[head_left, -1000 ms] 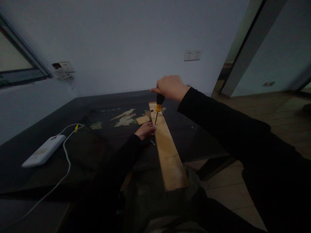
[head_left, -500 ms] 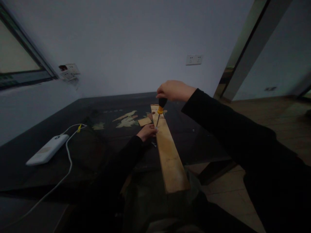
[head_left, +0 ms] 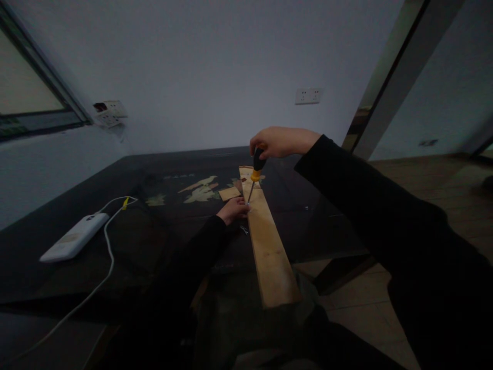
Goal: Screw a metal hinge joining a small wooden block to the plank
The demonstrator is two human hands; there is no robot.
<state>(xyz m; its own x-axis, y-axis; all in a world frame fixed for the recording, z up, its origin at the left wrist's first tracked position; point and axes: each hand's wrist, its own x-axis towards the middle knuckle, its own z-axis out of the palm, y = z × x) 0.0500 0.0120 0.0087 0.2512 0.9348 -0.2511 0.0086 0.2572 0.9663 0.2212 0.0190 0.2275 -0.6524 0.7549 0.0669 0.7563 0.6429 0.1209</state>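
A black-and-yellow screwdriver point(head_left: 256, 174) is in my right hand point(head_left: 279, 142), its fingers closed around the top of the handle. The shaft slants down to the left onto a long wooden board point(head_left: 269, 241). At the tip is a small shiny piece, apparently a screw point(head_left: 248, 204). My left hand point(head_left: 234, 210) rests at the board's left edge, fingertips pinched around that piece. Small metal pieces point(head_left: 244, 229), which look like loose screws, lie on the table just below this hand. The board's near end juts past the table edge over my lap.
A small square wood piece point(head_left: 229, 193) lies left of the board on the dark table point(head_left: 162, 236). A white power bank point(head_left: 75, 239) with a white cable point(head_left: 111, 252) is at the left. Another tiny shiny piece point(head_left: 306, 208) lies right of the board.
My right hand has shifted slightly right, and more of the screwdriver's handle shows below its fingers. My left hand and the board stay in place.
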